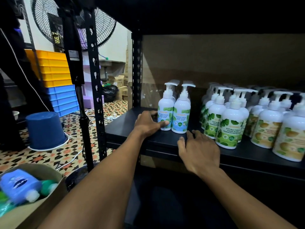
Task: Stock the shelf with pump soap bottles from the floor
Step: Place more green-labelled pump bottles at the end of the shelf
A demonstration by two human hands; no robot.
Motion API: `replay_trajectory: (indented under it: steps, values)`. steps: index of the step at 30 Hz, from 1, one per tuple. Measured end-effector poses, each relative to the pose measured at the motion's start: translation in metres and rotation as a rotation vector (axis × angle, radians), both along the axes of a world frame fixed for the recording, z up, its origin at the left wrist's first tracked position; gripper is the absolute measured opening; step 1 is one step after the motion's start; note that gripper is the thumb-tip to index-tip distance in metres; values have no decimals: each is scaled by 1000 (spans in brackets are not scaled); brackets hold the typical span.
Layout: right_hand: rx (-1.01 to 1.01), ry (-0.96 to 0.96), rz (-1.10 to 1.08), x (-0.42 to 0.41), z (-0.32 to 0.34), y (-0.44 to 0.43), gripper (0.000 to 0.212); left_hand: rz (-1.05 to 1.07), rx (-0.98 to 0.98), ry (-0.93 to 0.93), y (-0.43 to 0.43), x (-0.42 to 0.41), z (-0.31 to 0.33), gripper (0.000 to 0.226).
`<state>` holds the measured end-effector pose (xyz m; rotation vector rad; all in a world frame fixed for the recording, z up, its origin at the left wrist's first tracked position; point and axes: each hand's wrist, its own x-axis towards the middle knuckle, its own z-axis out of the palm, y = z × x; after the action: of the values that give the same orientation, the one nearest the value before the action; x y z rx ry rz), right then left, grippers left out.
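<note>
**Head view.** The shelf (125, 123) runs from frame centre out to 3 o'clock. At its front stand two pump soap bottles side by side, apparently touching. These are the left cool-mint bottle (165, 113) and the right cool-mint bottle (181, 113), both with long axes vertical and pump heads at 12 o'clock.

The left hand (148, 124) grasps the left cool-mint bottle low down, with the thumb across the front of its base and the fingers round its 9 o'clock side. The right hand (199, 151) is released, fingers relaxed and spread over the shelf's front edge, holding nothing. The right cool-mint bottle lies at 11 o'clock from it. I cannot tell whether the fingertips touch its base.

At 3 o'clock from the pair, across a gap, stand the leaf-label bottles (231, 128), and beyond them the fruit-label bottles (292, 138).

A cardboard box (54, 184) sits on the floor at 8 o'clock of the frame. It holds a blue bottle (19, 184) lying on its side, and I cannot tell whether that one has a pump.

I judge the step in hand to be squaring the pair into its row. The next fetch turns on the box lying low at 8 o'clock, nearer the left arm. Stock taken from it lies with its axis flat and needs standing upright.
</note>
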<state>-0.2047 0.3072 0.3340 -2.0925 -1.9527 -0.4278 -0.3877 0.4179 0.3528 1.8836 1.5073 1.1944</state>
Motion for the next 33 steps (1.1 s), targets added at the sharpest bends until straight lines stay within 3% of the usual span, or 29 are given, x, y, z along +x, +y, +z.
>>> replay_trajectory:
  steps: [6, 9, 12, 19, 22, 26, 29, 33]
  values:
    - [29, 1, 1, 0, -1, 1, 69, -14, -7, 9, -1, 0, 1, 70]
    - [49, 3, 3, -2, 1, -1, 88, -13, 12, 18, -2, -1, 1, 57]
    - [59, 7, 9, -2, 0, -1, 94, -4, 21, 26, -4, 0, 2, 53]
    - [71, 11, 19, -2, 2, -3, 94, 6, 26, 33, -17, 1, 6, 100]
    - [68, 17, 18, 0, 0, -3, 74, 37, 59, 21, -18, -1, 4, 103]
    - [74, 84, 43, 4, 0, -4, 66, 48, 178, 14, -34, 1, 2, 76]
    - [115, 107, 83, 5, -3, -8, 64, 85, 372, 20, -65, 4, -7, 58]
    - [340, 233, 344, 5, -29, -42, 49, 171, 677, 13, -125, 1, -49, 38]
